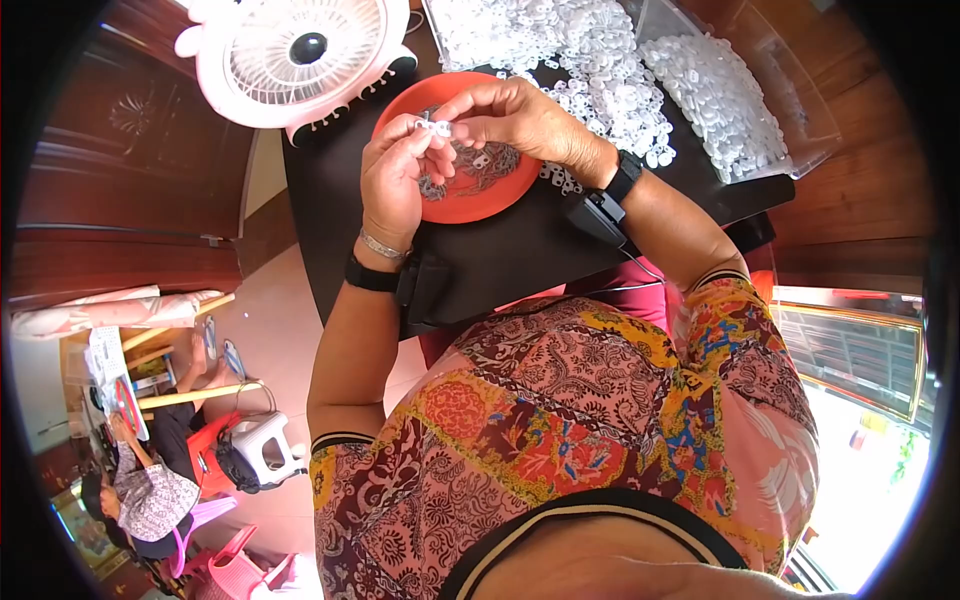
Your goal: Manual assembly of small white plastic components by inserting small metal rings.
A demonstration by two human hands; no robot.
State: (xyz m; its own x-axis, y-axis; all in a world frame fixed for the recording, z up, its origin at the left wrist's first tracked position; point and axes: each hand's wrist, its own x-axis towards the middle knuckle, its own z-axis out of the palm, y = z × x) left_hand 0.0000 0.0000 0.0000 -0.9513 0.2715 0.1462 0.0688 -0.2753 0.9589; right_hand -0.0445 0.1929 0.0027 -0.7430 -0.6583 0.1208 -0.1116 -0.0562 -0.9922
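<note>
Over a red-orange round dish (470, 207), both hands meet at a small white plastic piece (438, 128) that seems to have round holes. My left hand (393, 180) pinches it between thumb and fingers. From the other side, my right hand (525, 120) has its thumb and forefinger closed at the piece's right end. Grey, thin metal-looking parts (490, 165) lie tangled in the dish below, partly hidden by my hands. Similar small white pieces (610, 110) are heaped behind and to the right of the dish.
A pink-white fan (300, 50) stands at the table's far left. At the far right, a clear plastic bin (800, 150) holds many white pieces. The black table (480, 265) ends close to my body. Another person (155, 500) sits at lower left, near a white stool (268, 452).
</note>
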